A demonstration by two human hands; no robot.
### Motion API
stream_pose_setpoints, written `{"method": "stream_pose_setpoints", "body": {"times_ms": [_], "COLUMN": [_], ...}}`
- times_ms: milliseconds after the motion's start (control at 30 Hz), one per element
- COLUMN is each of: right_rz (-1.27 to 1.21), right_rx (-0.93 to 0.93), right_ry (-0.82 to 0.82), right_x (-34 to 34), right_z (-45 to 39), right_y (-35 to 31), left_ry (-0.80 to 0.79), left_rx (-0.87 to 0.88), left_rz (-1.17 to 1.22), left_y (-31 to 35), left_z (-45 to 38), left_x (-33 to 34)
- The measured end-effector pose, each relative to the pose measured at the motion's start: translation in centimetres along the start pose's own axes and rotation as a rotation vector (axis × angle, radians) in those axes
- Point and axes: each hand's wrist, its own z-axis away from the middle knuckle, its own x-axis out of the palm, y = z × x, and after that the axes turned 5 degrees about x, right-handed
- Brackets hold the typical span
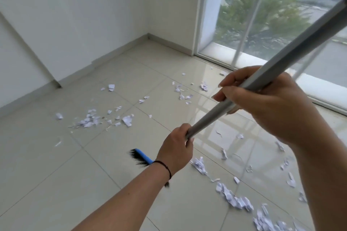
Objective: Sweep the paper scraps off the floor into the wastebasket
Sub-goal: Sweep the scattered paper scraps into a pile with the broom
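Several clusters of paper scraps point(90, 120) lie across the floor point(56, 184), from ten o'clock round to five o'clock. We hold the broom handle point(262, 80) with both hands, right hand point(262, 99) wrapped high, left hand point(176, 150) low. The broom head point(140, 157) sits at six o'clock. No wastebasket shows. A fast stroke could scatter the light scraps.

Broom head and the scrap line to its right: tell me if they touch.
Cannot tell. In the head view the left hand hides most of the broom head beside the scrap line.
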Motion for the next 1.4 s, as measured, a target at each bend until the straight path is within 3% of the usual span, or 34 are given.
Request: {"method": "stream_pose_setpoints", "body": {"times_ms": [133,233,400,467,567,767,933,1067,1400], "right_rz": [-0.08,0.015,0.176,0.267,0.339,0.179,0.091,0.161,0.201], "right_rx": [0.003,-0.01,-0.029,-0.031,0.02,0.001,-0.039,-0.167,-0.184], "right_ry": [-0.095,-0.176,-0.468,-0.499,-0.551,-0.645,-0.66,-0.666,-0.795], "right_x": [6.7,12.4,23.8,28.1,35.6,48.2,55.7,61.5,69.6], "right_z": [-3.2,-5.4,-9.1,-9.9,-11.7,-14.2,-15.2,-17.0,-25.7], "right_y": [-0.6,-1.2,-4.0,-5.1,-6.9,-9.8,-9.0,-7.1,-4.2], "left_ry": [0.004,-0.013,-0.038,-0.041,0.005,0.155,0.165,0.181,0.172], "left_rx": [-0.09,-0.188,-0.308,-0.343,-0.414,-0.453,-0.529,-0.625,-0.816], "left_rz": [-0.113,-0.182,-0.253,-0.271,-0.284,-0.193,-0.225,-0.211,-0.092], "left_y": [-5.1,-9.6,-18.5,-21.6,-26.7,-33.0,-36.9,-41.3,-51.8], "left_z": [1.0,2.2,5.3,6.2,7.5,9.7,10.0,10.2,5.3], "left_x": [-6.1,-11.1,-20.6,-24.1,-30.4,-39.9,-43.9,-46.1,-47.6]}}
